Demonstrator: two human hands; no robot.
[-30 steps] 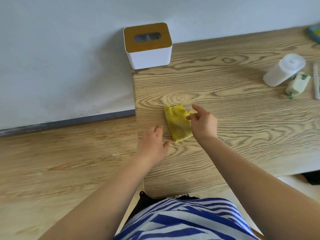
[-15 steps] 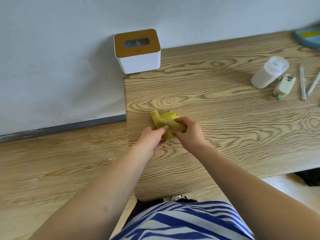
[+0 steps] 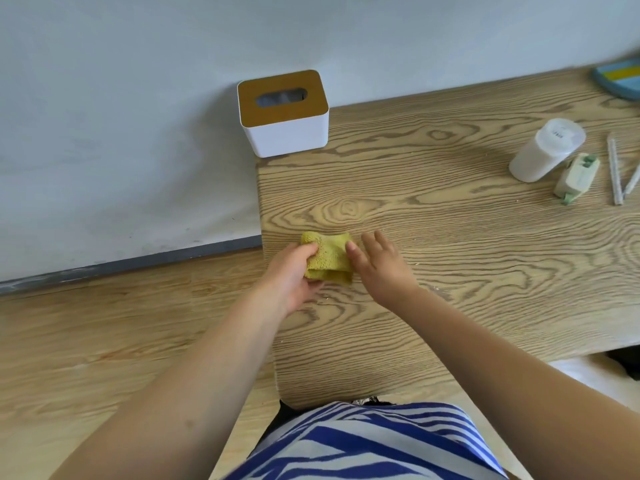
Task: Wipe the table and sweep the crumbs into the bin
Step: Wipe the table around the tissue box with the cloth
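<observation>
Yellow cloth (image 3: 327, 258), now folded smaller, stays pinched by left hand (image 3: 291, 271); right hand (image 3: 381, 265) has released, fingers spread.

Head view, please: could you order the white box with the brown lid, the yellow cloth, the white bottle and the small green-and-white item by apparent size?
1. white box
2. white bottle and yellow cloth: look alike, and the cloth is folded and nearer the camera, so unranked
3. green-and-white item
</observation>
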